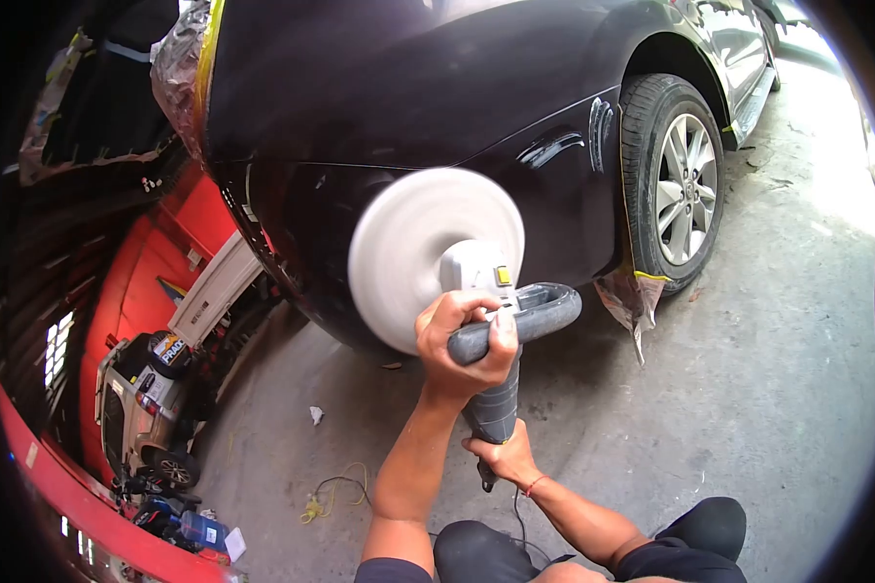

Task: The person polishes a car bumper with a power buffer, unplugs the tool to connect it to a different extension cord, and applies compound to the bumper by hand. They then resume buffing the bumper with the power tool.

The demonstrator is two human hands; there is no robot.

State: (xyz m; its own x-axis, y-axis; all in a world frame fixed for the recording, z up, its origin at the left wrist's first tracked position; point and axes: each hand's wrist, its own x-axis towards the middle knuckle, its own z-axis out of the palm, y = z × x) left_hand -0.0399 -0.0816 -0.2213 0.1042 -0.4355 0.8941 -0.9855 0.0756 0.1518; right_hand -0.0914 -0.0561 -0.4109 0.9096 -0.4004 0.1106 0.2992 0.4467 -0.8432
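Both of my hands hold a polisher (472, 264) with a round white pad (399, 255). My left hand (465, 340) is wrapped round its grey loop handle (554, 306). Lower down, my right hand (506, 450) grips the rear end of the dark body, and a cord runs down from there. The pad looks smeared, as if spinning, and lies against the dark bumper (292, 209) of a car. White streaks of paste (551, 149) mark the bumper to the right of the pad, near the wheel arch.
The car's wheel (685, 189) stands at the right, with plastic film (634, 301) taped beside it. Another vehicle with a spare wheel (168, 352) is at the left. A yellow cable (316, 508) and a white scrap (316, 415) lie on the concrete floor (710, 418).
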